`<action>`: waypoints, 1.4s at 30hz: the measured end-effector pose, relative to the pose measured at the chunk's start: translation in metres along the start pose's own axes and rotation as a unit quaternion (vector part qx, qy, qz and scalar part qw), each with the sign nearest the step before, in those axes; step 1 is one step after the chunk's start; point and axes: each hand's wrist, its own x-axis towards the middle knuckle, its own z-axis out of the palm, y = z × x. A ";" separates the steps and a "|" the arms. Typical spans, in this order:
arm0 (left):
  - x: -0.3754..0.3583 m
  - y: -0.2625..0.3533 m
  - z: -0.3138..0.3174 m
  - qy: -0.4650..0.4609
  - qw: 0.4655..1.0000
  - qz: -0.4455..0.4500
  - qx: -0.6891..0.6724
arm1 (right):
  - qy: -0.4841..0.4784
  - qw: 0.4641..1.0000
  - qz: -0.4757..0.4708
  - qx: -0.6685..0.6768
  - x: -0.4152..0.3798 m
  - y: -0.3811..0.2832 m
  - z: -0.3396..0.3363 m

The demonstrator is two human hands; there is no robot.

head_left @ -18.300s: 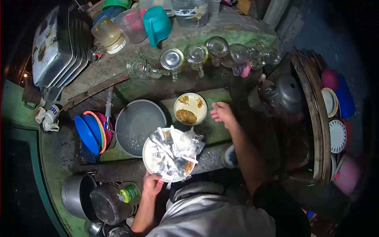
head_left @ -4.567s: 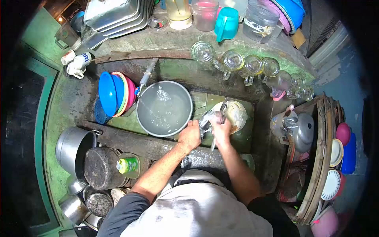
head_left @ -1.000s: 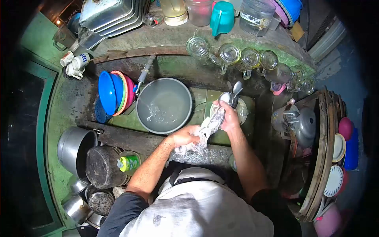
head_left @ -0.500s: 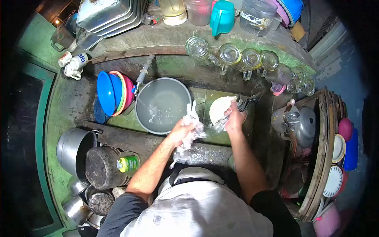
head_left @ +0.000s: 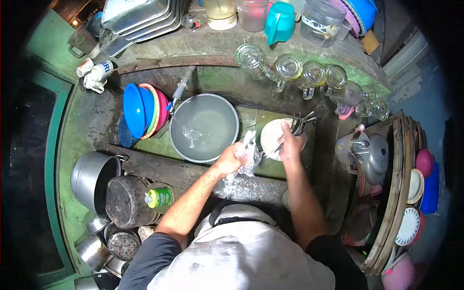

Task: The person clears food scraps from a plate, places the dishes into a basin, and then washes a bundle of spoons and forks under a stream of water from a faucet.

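Main risk I see, right of centre in frame: cutlery point(head_left: 301, 124) bunched unevenly in right hand point(head_left: 292, 145); loose or wet grip could let one piece slip onto white dish point(head_left: 269, 138) that hand overlaps. Also, crumpled plastic point(head_left: 250, 155), just right of grey basin point(head_left: 238, 133) near centre, could shed scraps into basin if pinched carelessly (flimsy stuff, I'd guess). Hands apart. Left hand point(head_left: 230, 159): fingers curled around plastic. Right hand: closed round cutlery, ends fanning toward upper right; contact with dish, I can't tell.
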 end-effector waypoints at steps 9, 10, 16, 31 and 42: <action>0.002 -0.002 -0.014 -0.100 0.952 0.004 0.290 | -0.265 0.920 0.039 -0.284 -0.032 -0.014 -0.007; 0.003 -0.006 -0.012 -0.102 0.952 0.005 0.290 | -0.220 0.944 0.111 -0.220 -0.037 -0.007 -0.011; -0.006 0.012 0.005 -0.121 0.870 -0.002 0.478 | -0.324 0.872 -0.143 -0.339 -0.056 0.017 -0.042; -0.013 0.040 -0.011 -0.241 0.847 -0.026 0.473 | -0.517 0.749 -0.056 -0.411 -0.017 0.017 -0.072; -0.013 0.015 -0.031 -0.193 0.886 0.017 0.422 | -0.430 0.788 0.086 -0.432 -0.012 -0.023 -0.081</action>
